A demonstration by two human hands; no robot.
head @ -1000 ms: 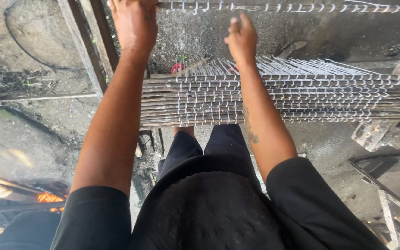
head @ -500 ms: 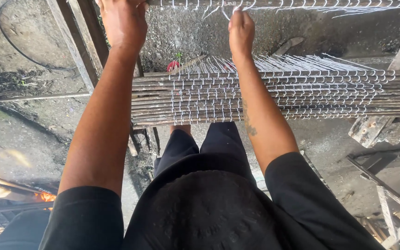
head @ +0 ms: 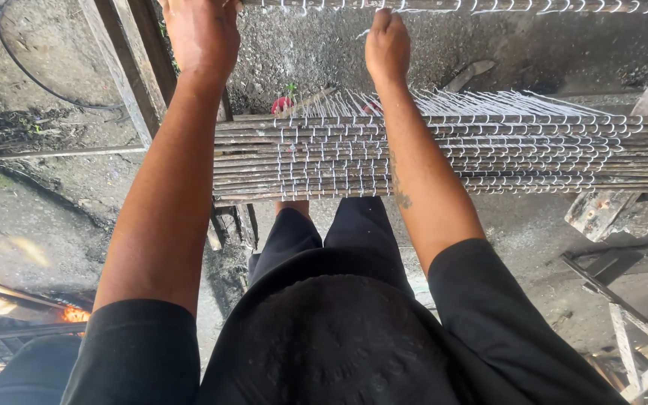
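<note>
Both my arms reach up and forward to a long rod (head: 489,6) hung with a row of white wire hooks along the top edge of the view. My left hand (head: 200,34) grips its left end, fingers curled over the top and partly cut off by the frame. My right hand (head: 388,45) is closed around the rod or a hook further right; which one is hidden. Below my forearms lies a flat stack of dark rods (head: 444,154), each lined with the same white hooks, lying side by side at waist height.
A dark wooden post (head: 125,67) leans at the upper left. Grey concrete ground (head: 39,217) lies below, with a black cable (head: 31,75) at the far left. A worn wooden block (head: 601,214) and a pale wooden frame (head: 631,337) are on the right. Something orange glows at the lower left (head: 73,313).
Both hands have stayed at the top rod. The view has shifted slightly, and the rod stack sits a little lower and more to the left in the frame.
</note>
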